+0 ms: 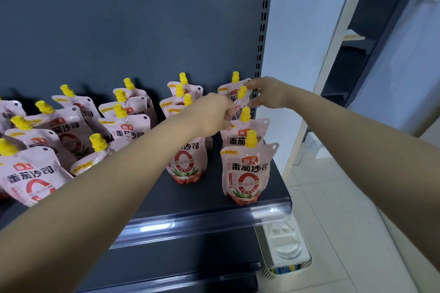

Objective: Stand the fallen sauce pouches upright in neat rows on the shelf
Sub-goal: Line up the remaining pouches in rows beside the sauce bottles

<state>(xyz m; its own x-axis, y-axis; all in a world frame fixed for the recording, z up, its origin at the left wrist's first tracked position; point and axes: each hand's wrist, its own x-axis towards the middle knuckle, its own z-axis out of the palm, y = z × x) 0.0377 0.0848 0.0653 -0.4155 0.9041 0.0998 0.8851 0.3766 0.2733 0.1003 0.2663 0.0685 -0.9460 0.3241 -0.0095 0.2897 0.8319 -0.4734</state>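
Note:
Pink sauce pouches with yellow caps stand on the dark shelf (214, 195). In the rightmost row a front pouch (247, 173) stands upright with more behind it. My left hand (215, 112) pinches the left edge of the second pouch from the back (242, 92), and my right hand (265, 93) pinches its top right corner. The row to the left ends in an upright pouch (188, 164), partly hidden by my left forearm. Further left several pouches lean at angles, and one pouch (95, 157) lies tipped over among them.
The dark back panel (142, 31) rises behind the pouches, with a slotted upright (263, 31) at its right end. A clear price rail (190, 223) runs along the shelf front. A white plastic object (285, 245) sits on the tiled floor (345, 197). Another dark shelf unit (364, 50) stands at the right.

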